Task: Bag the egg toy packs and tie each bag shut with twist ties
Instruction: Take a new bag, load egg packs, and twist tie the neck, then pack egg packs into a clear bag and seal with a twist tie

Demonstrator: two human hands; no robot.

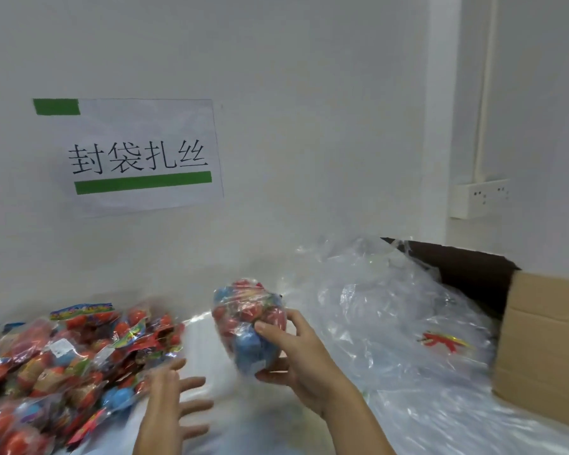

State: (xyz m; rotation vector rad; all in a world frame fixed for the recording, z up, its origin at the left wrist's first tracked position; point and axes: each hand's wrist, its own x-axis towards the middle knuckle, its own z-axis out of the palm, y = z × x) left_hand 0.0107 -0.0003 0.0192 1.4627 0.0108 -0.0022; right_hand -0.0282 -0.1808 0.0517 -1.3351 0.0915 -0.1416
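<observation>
My right hand (296,349) grips a bagged egg toy bundle (248,323) up off the table, clear of the loose packs (66,359), while my left hand (174,399), fingers spread and empty, hovers beside them.

A strip of bare bench (207,336) runs between the pile of toy packs (63,356) on the left and the heap of clear bags (391,323) on the right. Both hands fill the near end of that strip: the left hand (174,402) spread open low, the right hand (296,353) holding a filled bag (247,320) above it. A cardboard box (546,349) blocks the far right, and the wall (309,126) closes the back.
</observation>
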